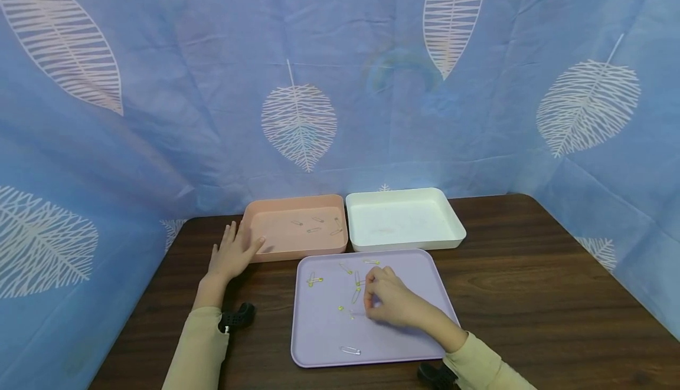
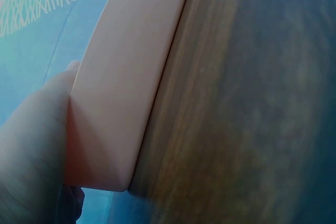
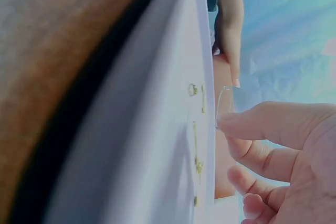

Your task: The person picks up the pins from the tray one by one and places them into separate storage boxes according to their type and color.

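Over the lilac tray (image 1: 319, 343), my right hand (image 1: 393, 300) pinches a silver safety pin (image 3: 219, 100) between thumb and forefinger. The pin stands out past the fingertips in the right wrist view. Several yellow-headed safety pins (image 1: 356, 296) lie scattered on this tray, and a silver safety pin (image 1: 350, 351) is close to its near edge. My left hand (image 1: 229, 259), fingers spread, rests at the left end of the pink tray (image 1: 278, 242), its thumb across the near corner. Silver safety pins (image 1: 314, 230) lie inside the pink tray toward its right side.
Right of the pink tray stands a white tray (image 1: 401, 219), in which no pins can be made out. All three trays are on a dark wooden table (image 1: 520, 272). A blue leaf-patterned cloth (image 1: 212, 112) hangs behind the table.
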`<state>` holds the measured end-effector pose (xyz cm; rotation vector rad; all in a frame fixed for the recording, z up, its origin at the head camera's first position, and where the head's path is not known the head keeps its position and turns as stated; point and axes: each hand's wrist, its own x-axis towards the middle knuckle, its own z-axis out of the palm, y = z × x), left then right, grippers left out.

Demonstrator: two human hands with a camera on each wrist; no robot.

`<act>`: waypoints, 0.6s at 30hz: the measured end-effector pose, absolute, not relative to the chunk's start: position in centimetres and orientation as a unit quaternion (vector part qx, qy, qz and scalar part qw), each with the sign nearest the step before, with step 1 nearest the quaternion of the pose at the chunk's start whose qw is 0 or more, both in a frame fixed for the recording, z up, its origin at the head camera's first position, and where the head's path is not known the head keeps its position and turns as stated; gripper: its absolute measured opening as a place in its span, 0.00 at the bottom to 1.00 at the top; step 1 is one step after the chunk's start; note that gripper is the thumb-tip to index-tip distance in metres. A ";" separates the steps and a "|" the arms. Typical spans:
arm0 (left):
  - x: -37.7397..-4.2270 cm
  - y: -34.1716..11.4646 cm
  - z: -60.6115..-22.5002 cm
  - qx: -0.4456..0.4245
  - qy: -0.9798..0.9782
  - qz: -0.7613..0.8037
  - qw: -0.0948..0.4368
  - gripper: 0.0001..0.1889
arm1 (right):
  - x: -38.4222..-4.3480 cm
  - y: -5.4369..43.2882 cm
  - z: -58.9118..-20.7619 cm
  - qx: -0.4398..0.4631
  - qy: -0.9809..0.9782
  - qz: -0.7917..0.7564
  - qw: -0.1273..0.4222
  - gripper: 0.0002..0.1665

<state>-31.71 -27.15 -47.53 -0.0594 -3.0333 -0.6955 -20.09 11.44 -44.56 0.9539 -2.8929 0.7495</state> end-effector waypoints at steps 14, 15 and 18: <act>-31.6 -27.0 -47.3 -0.021 -0.975 -0.221 0.015 0.51 | -22.0 10.1 -43.7 0.306 -0.915 0.263 0.016 0.10; -31.6 -27.0 -47.3 -0.021 -0.975 -0.220 0.014 0.51 | -22.1 10.0 -43.6 0.304 -0.915 0.267 0.014 0.10; -31.6 -26.9 -47.2 -0.021 -0.975 -0.222 0.011 0.51 | -22.6 9.6 -43.3 0.300 -0.913 0.278 0.012 0.10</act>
